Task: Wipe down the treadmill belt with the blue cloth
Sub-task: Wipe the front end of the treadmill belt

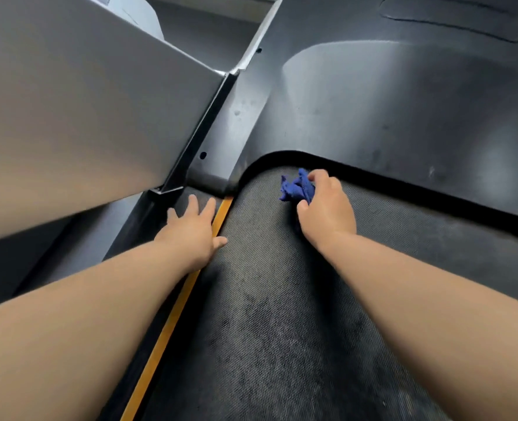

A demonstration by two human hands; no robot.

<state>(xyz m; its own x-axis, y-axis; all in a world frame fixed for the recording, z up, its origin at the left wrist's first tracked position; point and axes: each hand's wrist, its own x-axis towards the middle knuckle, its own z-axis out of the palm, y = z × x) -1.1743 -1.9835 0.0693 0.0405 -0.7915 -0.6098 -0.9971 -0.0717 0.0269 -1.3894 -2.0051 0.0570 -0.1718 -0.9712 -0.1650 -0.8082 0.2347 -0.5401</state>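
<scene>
Wiping hand: right hand (327, 209), fingers curled round bunched blue cloth (296, 187), on treadmill belt (282, 314) near its front.
Bracing hand: left hand (191, 233), fingers straight, spread on side rail (185, 194), likely steadying the reach.

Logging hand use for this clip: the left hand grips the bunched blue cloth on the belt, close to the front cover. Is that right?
Not quite. In the head view it is the right hand that grips the bunched blue cloth on the belt, close to the front cover. The left hand rests flat at the orange strip.
</scene>
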